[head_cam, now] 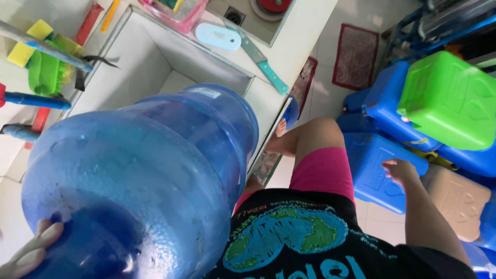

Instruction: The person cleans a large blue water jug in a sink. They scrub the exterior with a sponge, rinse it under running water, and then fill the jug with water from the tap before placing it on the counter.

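Bottle: I see the big blue water bottle (139, 181) tipped on the white basin's rim (155, 51), mid-lift by my guess.
Left hand (31, 253): fingers gripping its base.
Right hand (400, 170): open, hanging free near the blue jerrycan (372, 165); I'd bring it over to steady the load.

bottle: large blue translucent water jug (144, 181), round and ribbed
state: wet, droplets on its wall
pose: tipped on its side, base toward the camera
place: over the white sink basin's near edge

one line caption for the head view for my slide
Left hand steadies a big blue water jug; right hand reaches toward a blue container.
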